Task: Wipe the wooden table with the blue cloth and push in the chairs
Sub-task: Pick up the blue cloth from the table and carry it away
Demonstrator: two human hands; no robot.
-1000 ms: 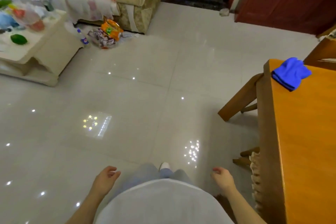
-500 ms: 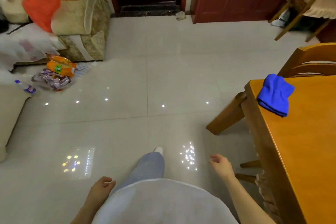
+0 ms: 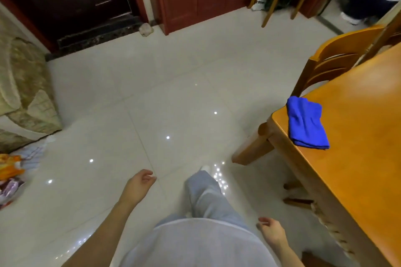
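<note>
Left hand [image 3: 138, 185] and right hand [image 3: 271, 232] hang loose, empty, low in frame. Blue cloth [image 3: 306, 124] lies folded on surface [image 3: 364, 147] corner, right of frame. Soft, light, I'd guess; I'd bunch it from above, mid-fold.

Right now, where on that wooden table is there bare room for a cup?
The orange-brown wooden table is bare right of the folded blue cloth and nearer along its left edge; the cloth fills only the far left corner. The pale tiled floor is open mid-room, cluttered with snack packets beside the patterned sofa.
</note>
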